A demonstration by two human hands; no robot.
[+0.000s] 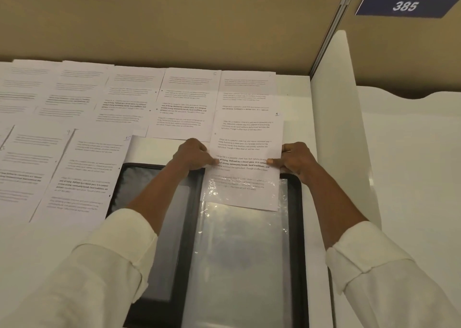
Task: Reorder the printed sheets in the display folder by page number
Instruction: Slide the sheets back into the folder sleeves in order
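White sheet [245,138] spans your grip: left hand [193,154] pinches its 9 o'clock edge, right hand [296,160] pinches its 3 o'clock edge.

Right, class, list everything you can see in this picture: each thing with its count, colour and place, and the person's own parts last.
sheet 1: one, white with black print, over the folder, lower end inside the clear pocket
clear pocket: one, transparent, on the folder's right half
display folder: one, black, open on the desk's near side
loose sheets: at least eight, white, two rows across the desk's left and back
desk: one, white
partition: one, tan, behind the desk
divider: one, white, right of the desk
sign: one, blue, reads 385, top right
shirt cuffs: two, cream, on the forearms
left hand: pinches sheet 1's left edge
right hand: pinches its right edge
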